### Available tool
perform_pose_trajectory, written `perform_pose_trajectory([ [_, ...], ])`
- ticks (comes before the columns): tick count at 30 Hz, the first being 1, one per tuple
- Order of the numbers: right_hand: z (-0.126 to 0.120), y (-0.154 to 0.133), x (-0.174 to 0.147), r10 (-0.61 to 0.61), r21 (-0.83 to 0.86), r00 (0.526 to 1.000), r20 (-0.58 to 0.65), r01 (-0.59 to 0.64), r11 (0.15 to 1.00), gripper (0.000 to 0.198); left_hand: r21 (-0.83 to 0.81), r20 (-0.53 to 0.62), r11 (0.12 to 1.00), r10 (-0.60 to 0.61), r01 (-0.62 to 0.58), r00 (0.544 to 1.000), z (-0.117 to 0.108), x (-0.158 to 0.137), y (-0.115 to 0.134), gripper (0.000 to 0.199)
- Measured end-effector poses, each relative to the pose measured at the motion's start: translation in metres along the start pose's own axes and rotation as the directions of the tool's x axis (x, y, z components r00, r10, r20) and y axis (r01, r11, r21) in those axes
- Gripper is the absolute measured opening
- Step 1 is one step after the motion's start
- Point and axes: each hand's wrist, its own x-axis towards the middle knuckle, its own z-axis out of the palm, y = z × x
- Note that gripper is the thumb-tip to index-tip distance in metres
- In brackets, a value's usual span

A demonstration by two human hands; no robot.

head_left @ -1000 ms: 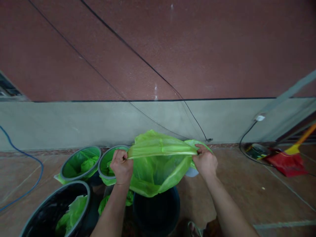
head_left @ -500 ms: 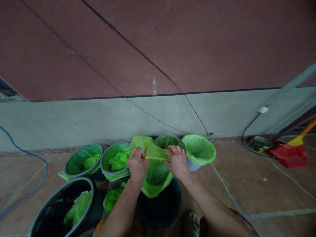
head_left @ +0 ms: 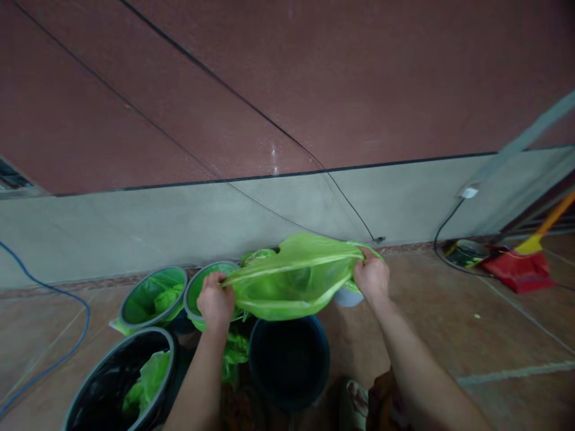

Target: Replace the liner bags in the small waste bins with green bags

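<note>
A green plastic bag [head_left: 287, 284] is stretched wide between my two hands, its mouth spread open towards me. My left hand [head_left: 217, 301] is closed on the left edge of the bag. On the right edge, my right hand [head_left: 372, 275] pinches the rim, with a strip of plastic draped over it. Just below the bag stands a dark bucket [head_left: 290, 365] without a liner. Behind and left of my left hand is a grey-rimmed bin [head_left: 194, 293] lined in green. The bag hides most of the bins behind it.
Farther left stand another green-lined bin [head_left: 153, 296] and a large black bin [head_left: 112, 383] with crumpled green plastic inside. A blue hose [head_left: 67, 293] lies at left. On the right are a red dustpan [head_left: 521, 270], a tin can [head_left: 467, 254] and a cable along the wall [head_left: 135, 221].
My hands have moved apart, left hand leftward and right hand rightward. The bag, bunched between them before, is now pulled wide and covers the bins behind.
</note>
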Motion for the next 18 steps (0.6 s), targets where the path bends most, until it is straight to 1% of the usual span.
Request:
perform_pose_trajectory([
  [3,-0.008,0.01,-0.001,0.018,0.063,0.999,0.037,-0.021,0.998,0.047,-0.013,0.058,0.998,-0.066,0.067,0.996,-0.008,0.003,-0.016,0.022],
  [5,-0.027,0.002,0.004,0.019,0.143,0.998,0.062,-0.027,0.989,0.05,-0.064,0.057,0.992,-0.106,0.11,0.993,-0.024,0.015,-0.012,0.025],
  [6,-0.042,-0.005,0.009,0.015,0.201,0.998,0.063,-0.028,0.979,0.052,-0.1,0.022,0.987,-0.127,0.129,0.992,-0.038,0.024,-0.004,0.028],
  [7,-0.06,-0.014,0.015,0.015,0.26,0.999,0.039,-0.024,0.965,0.055,-0.143,-0.04,0.981,-0.137,0.13,0.99,-0.055,0.035,0.005,0.032],
  [8,-0.081,-0.024,0.021,-0.002,0.337,1.0,-0.012,0.006,0.942,0.059,-0.206,-0.137,0.974,-0.129,0.099,0.982,-0.076,0.046,0.016,0.038],
  [9,-0.102,-0.032,0.027,-0.051,0.407,0.992,-0.116,0.095,0.909,0.059,-0.283,-0.267,0.959,-0.106,0.027,0.958,-0.097,0.056,0.027,0.043],
  [10,-0.121,-0.038,0.03,-0.081,0.431,0.956,-0.281,0.201,0.88,0.058,-0.35,-0.413,0.933,-0.075,-0.082,0.907,-0.118,0.063,0.036,0.047],
  [11,-0.137,-0.041,0.03,-0.093,0.427,0.899,-0.427,0.292,0.856,0.058,-0.376,-0.56,0.903,-0.043,-0.208,0.828,-0.135,0.065,0.042,0.05],
  [12,-0.148,-0.039,0.025,-0.082,0.407,0.836,-0.542,0.347,0.845,0.057,-0.372,-0.67,0.878,-0.029,-0.301,0.742,-0.146,0.063,0.045,0.05],
  [13,-0.152,-0.033,0.016,-0.052,0.387,0.792,-0.608,0.353,0.852,0.056,-0.37,-0.737,0.861,-0.042,-0.35,0.675,-0.151,0.055,0.042,0.048],
  [14,-0.149,-0.022,0.002,-0.039,0.369,0.792,-0.609,0.327,0.87,0.056,-0.37,-0.733,0.857,-0.032,-0.358,0.68,-0.148,0.041,0.036,0.046],
  [15,-0.141,-0.009,-0.016,-0.062,0.347,0.843,-0.535,0.286,0.893,0.054,-0.357,-0.628,0.868,0.051,-0.345,0.777,-0.138,0.022,0.026,0.045],
  [16,-0.128,0.008,-0.037,-0.114,0.306,0.926,-0.36,0.232,0.923,0.049,-0.331,-0.406,0.882,0.188,-0.335,0.895,-0.124,0.0,0.013,0.044],
  [17,-0.112,0.026,-0.059,-0.124,0.246,0.982,-0.144,0.157,0.957,0.042,-0.3,-0.128,0.908,0.265,-0.292,0.956,-0.107,-0.024,-0.002,0.044],
  [18,-0.095,0.044,-0.082,-0.108,0.192,0.994,0.029,0.1,0.976,0.035,-0.232,0.158,0.943,0.28,-0.24,0.947,-0.089,-0.047,-0.016,0.043],
])
